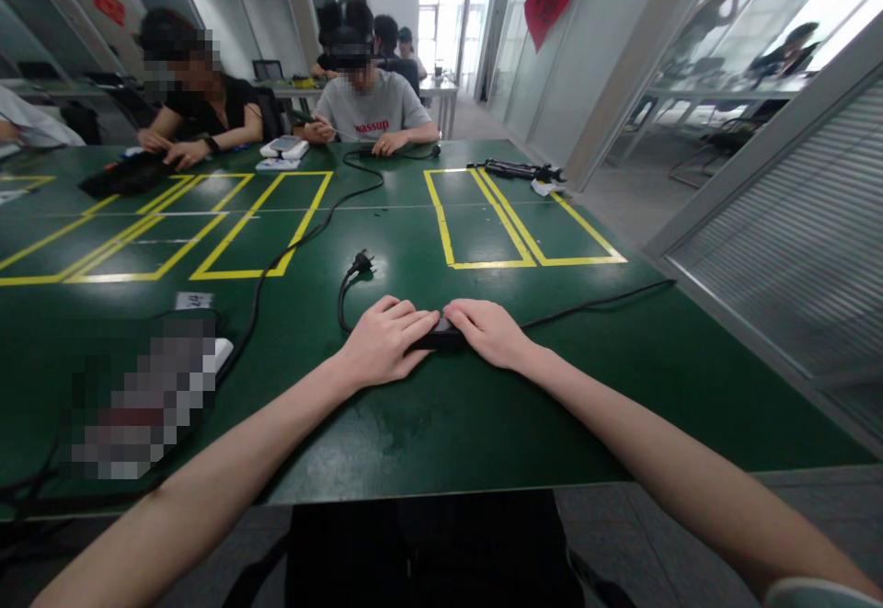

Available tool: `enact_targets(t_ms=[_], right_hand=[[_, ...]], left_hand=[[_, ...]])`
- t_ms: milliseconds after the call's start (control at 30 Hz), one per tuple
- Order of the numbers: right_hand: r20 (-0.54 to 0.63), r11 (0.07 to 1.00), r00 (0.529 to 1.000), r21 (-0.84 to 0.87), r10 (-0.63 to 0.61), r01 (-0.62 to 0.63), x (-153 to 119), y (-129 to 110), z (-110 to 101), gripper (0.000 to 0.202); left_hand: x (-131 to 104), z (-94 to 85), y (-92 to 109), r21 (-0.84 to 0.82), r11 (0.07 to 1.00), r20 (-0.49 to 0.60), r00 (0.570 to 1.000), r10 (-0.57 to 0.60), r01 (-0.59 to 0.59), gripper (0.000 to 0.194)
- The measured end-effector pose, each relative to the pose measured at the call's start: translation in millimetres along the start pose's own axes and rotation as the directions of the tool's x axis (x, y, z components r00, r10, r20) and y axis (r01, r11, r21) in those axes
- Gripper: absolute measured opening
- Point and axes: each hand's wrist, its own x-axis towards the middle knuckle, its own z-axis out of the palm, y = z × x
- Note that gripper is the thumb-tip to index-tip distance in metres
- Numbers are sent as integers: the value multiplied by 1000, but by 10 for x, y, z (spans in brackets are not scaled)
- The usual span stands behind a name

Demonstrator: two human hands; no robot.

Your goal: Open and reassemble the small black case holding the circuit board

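A black power adapter [441, 338] lies low over the green table, held at both ends. My left hand [386, 343] is closed around its left end, fingers on top and thumb along the near side. Around its right end my right hand [488, 332] is closed, its fingertips almost meeting those of my left. From the left side a black cord curls up to a plug [361, 263] with bare prongs, resting just beyond my left hand. A thinner cable [600, 301] runs out to the right toward the table's edge. My hands cover much of the adapter.
Yellow tape rectangles [452, 267] mark the green table [524, 433]. A blurred-out device [148, 396] and a long black cable [258, 300] lie to the left. A black folded tripod-like object [517, 169] sits far right. Co-workers [372, 102] sit opposite, handling things.
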Motion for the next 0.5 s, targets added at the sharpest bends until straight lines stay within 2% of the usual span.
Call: enact_targets(t_ms=[67,133,200,300,367,433,500], right_hand=[[-31,988,987,7,-156,156,-26,-15,-45,32],[-2,954,954,-19,-299,299,-47,-20,-82,34],[22,924,927,-78,-374,374,-57,-19,-100,29],[-18,923,929,-127,-369,364,-58,-19,-101,23],[-48,939,940,-93,-338,332,-58,-21,-105,24],[-28,955,955,8,-296,296,-59,-18,-127,25],[50,958,969,173,-242,230,-61,-11,-164,28]], left_hand=[[-2,9,-8,-32,999,14,999,-44,44,38],[-7,15,-17,-54,995,29,996,-81,83,40],[-11,12,-29,-60,992,25,994,-108,109,42],[-13,-4,-49,-67,988,-9,990,-143,142,42],[-13,-12,-58,-64,987,-6,989,-149,148,37],[-14,-14,-57,-47,991,18,992,-122,123,33],[-15,-11,-48,-26,997,35,996,-77,78,32]])
